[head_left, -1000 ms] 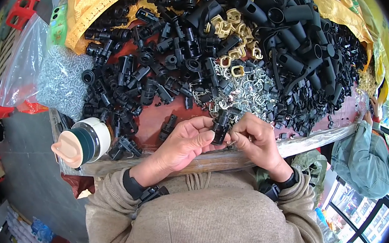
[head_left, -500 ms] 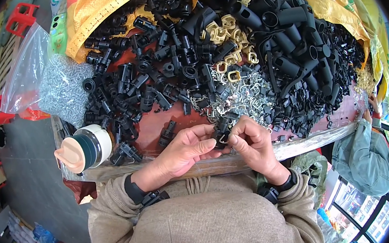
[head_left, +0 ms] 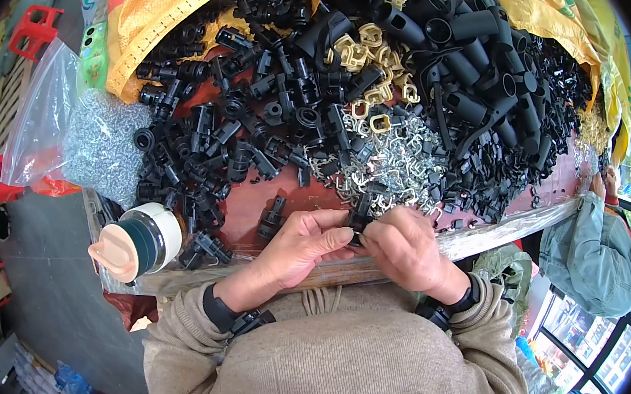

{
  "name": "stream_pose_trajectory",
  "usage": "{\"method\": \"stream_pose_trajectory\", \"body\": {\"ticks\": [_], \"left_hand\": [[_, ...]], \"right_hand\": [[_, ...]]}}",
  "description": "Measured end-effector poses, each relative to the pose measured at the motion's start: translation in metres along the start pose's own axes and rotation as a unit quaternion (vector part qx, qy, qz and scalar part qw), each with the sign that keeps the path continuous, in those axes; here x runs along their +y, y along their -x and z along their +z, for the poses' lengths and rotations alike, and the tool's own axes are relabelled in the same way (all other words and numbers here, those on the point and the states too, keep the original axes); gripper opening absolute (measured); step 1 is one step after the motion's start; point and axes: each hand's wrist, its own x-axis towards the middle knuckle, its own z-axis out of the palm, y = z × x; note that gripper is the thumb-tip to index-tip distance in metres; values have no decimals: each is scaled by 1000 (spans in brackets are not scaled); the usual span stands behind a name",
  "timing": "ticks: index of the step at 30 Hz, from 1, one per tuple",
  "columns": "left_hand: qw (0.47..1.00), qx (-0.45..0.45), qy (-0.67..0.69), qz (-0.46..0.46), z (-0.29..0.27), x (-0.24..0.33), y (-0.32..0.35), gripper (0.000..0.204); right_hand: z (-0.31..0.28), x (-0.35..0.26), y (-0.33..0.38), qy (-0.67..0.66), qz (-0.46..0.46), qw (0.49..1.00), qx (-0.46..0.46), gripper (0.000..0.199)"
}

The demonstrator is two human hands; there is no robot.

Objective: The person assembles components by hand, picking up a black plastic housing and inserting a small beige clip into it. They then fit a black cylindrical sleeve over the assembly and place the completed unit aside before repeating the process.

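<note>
My left hand (head_left: 303,246) is closed round a small black plastic fitting (head_left: 361,211), which stands up between its thumb and fingers at the table's near edge. Against the fitting's right side and lower end, my right hand (head_left: 404,251) is closed in a pinch; its curled fingers hide what lies between them. Just beyond the hands lies a heap of small silvery bent metal clips (head_left: 388,162). A similar black fitting (head_left: 271,219) lies alone on the red tabletop (head_left: 240,216), left of my left hand.
Black fittings (head_left: 206,139) pile up at left, black tubes (head_left: 464,97) and small black pieces at right, gold-coloured rings (head_left: 366,45) between. A lidded cup (head_left: 143,240) stands at the left edge beside a bag of small metal parts (head_left: 104,140). Another person's sleeve (head_left: 594,253) is at far right.
My right hand has turned and curled further over the fitting, its fingers now at the lower end. The fitting sits slightly lower. My left hand keeps its hold.
</note>
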Motion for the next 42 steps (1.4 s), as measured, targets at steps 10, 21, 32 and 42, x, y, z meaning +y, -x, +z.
{"method": "stream_pose_trajectory", "body": {"ticks": [10, 21, 32, 42], "left_hand": [[997, -23, -76, -9, 3, 8, 3, 29], [997, 26, -23, 66, 2, 9, 5, 32], [995, -3, 30, 97, 1, 2, -2, 32], [996, -24, 2, 84, -2, -3, -1, 29]], "right_hand": [[-15, 20, -7, -189, 123, 974, -15, 14], [-26, 73, -50, 189, -65, 980, -22, 20], [-13, 4, -13, 48, 10, 994, -101, 20], [-12, 16, 1, -390, 240, 882, -112, 22]]}}
